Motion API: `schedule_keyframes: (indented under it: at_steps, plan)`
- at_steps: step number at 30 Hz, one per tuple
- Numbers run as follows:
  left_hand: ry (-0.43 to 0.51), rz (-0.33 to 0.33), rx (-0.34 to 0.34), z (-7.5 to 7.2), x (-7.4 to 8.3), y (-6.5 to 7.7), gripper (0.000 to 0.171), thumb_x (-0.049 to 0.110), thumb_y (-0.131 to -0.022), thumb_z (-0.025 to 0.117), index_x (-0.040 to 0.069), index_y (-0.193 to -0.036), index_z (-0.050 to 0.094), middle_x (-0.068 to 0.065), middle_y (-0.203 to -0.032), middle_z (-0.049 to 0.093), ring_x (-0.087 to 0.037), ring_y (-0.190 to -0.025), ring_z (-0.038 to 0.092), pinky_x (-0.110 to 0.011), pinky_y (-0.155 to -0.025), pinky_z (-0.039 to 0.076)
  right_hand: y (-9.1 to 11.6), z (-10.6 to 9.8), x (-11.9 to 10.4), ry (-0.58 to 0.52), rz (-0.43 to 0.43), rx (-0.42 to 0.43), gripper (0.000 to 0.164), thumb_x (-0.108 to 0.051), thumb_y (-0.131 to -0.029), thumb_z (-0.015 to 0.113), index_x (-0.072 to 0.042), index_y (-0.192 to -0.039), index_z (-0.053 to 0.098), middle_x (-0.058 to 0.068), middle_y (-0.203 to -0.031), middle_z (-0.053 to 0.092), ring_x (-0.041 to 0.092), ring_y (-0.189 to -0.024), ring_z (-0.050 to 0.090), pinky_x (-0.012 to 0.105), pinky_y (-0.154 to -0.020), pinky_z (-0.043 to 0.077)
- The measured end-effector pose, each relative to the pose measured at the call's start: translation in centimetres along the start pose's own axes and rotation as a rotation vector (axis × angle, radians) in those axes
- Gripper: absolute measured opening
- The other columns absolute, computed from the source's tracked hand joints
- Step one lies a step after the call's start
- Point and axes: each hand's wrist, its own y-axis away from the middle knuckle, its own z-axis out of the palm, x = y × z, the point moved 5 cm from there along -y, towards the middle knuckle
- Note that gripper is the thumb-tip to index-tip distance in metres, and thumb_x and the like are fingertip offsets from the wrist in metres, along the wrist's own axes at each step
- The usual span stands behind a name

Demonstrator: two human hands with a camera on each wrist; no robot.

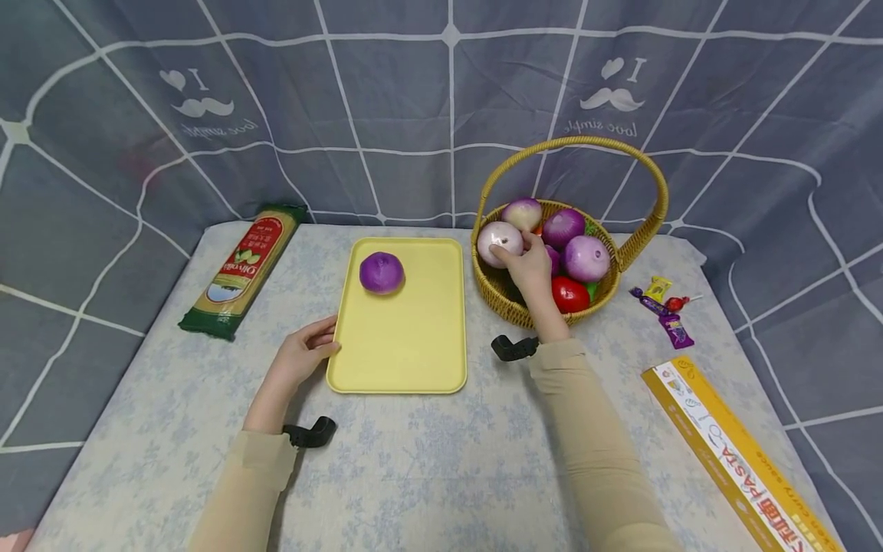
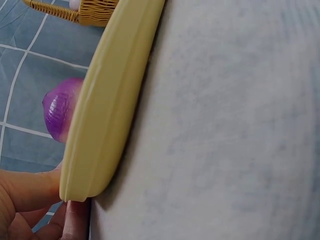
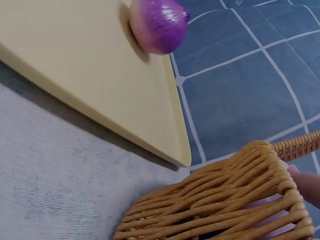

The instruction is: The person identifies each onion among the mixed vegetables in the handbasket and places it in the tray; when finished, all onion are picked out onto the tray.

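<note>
My left hand [image 1: 301,354] holds the left edge of a yellow tray [image 1: 400,337], thumb at the rim and a finger beneath it in the left wrist view. On the tray's upper left sits a purple onion [image 1: 382,274]. Reaching into a wicker basket [image 1: 507,308], my right hand [image 1: 530,270] grips a pale onion [image 1: 498,238] at the left side, thumb and fingers on its top. More purple and white onions [image 1: 586,259] lie beside it, with a red vegetable [image 1: 570,294] at the front. Basket weave hides most of the gripped onion in the right wrist view.
A green-ended pasta packet [image 1: 241,272] lies at the far left. Right of the basket are several small wrapped candies [image 1: 662,305] and a red lollipop [image 1: 676,303]. A long yellow pasta box [image 1: 738,452] lies at the front right. The basket's tall handle [image 1: 579,141] arches above it.
</note>
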Motion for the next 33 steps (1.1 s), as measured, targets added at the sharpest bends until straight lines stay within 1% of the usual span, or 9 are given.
schedule_keyframes:
  at_steps: [7, 14, 20, 23, 25, 29, 33]
  plan:
    - [0.013, -0.011, 0.002, 0.0, 0.2, 0.1, 0.057, 0.010, -0.098, 0.061, 0.011, -0.151, 0.041, -0.018, -0.141, 0.053, -0.027, -0.124, 0.053, -0.010, -0.080, 0.048, 0.3, -0.1, -0.2, 0.028, -0.018, 0.064, 0.074, -0.026, -0.081, 0.081, 0.003, -0.140, 0.048, 0.023, -0.133, 0.049, 0.034, -0.125, 0.046, 0.041, -0.108, 0.039]
    - [0.009, -0.004, 0.008, -0.1, 0.3, 0.2, 0.056, 0.008, -0.098, 0.060, 0.011, -0.151, 0.041, -0.018, -0.141, 0.053, -0.028, -0.125, 0.052, -0.010, -0.081, 0.048, 0.8, -0.3, -0.1, -0.026, -0.022, 0.072, 0.070, -0.023, -0.078, 0.083, 0.003, -0.131, 0.046, 0.022, -0.129, 0.056, 0.032, -0.119, 0.053, 0.041, -0.103, 0.044]
    - [-0.005, -0.015, 0.006, 0.0, 0.1, 0.1, 0.057, 0.009, -0.098, 0.060, 0.012, -0.151, 0.040, -0.018, -0.141, 0.053, -0.028, -0.125, 0.053, -0.016, -0.085, 0.050, 1.3, -0.6, 0.1, -0.076, -0.014, 0.086, 0.071, -0.022, -0.078, 0.083, 0.002, -0.132, 0.045, 0.022, -0.128, 0.056, 0.031, -0.117, 0.056, 0.040, -0.102, 0.047]
    - [-0.002, -0.020, 0.003, 0.0, 0.0, 0.0, 0.057, 0.009, -0.098, 0.060, 0.012, -0.152, 0.040, -0.017, -0.141, 0.053, -0.028, -0.125, 0.053, -0.020, -0.088, 0.050, 1.7, -0.7, -0.2, -0.094, -0.010, 0.078, 0.071, -0.024, -0.079, 0.083, 0.001, -0.133, 0.044, 0.021, -0.129, 0.055, 0.030, -0.118, 0.056, 0.039, -0.102, 0.048]
    - [0.000, -0.019, 0.000, 0.0, 0.0, 0.0, 0.057, 0.009, -0.098, 0.060, 0.012, -0.152, 0.040, -0.017, -0.141, 0.053, -0.028, -0.125, 0.053, -0.020, -0.089, 0.050, 2.1, -0.9, -0.5, -0.110, -0.006, 0.064, 0.072, -0.024, -0.079, 0.082, 0.000, -0.134, 0.044, 0.021, -0.129, 0.054, 0.030, -0.119, 0.056, 0.039, -0.103, 0.048]
    - [0.002, -0.008, -0.005, -0.2, 0.0, 0.0, 0.057, 0.010, -0.098, 0.060, 0.011, -0.151, 0.040, -0.018, -0.141, 0.053, -0.028, -0.125, 0.052, -0.015, -0.086, 0.049, 3.1, -1.1, -1.5, -0.143, -0.003, 0.023, 0.072, -0.024, -0.080, 0.081, -0.001, -0.136, 0.042, 0.020, -0.132, 0.053, 0.029, -0.122, 0.055, 0.039, -0.104, 0.048]
    - [0.005, 0.003, -0.008, -0.2, 0.0, 0.1, 0.056, 0.010, -0.098, 0.060, 0.010, -0.151, 0.040, -0.018, -0.142, 0.052, -0.028, -0.125, 0.052, -0.011, -0.082, 0.048, 4.1, -0.8, -2.7, -0.180, -0.035, -0.022, 0.071, -0.022, -0.080, 0.081, -0.001, -0.136, 0.042, 0.018, -0.132, 0.053, 0.027, -0.121, 0.055, 0.038, -0.103, 0.048]
